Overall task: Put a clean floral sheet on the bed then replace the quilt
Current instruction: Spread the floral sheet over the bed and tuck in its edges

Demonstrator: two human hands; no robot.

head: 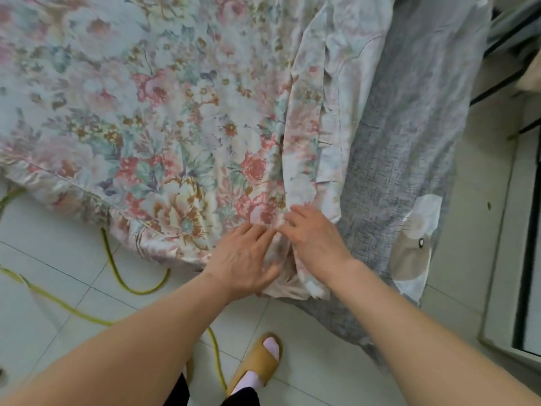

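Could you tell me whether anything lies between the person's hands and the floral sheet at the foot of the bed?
Nothing visible does: the left hand and right hand already rest directly on the floral sheet, at its bunched fold beside the grey quilt.

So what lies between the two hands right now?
In the head view, a bunched fold of the floral sheet lies between the left hand and the right hand; both rest on it.
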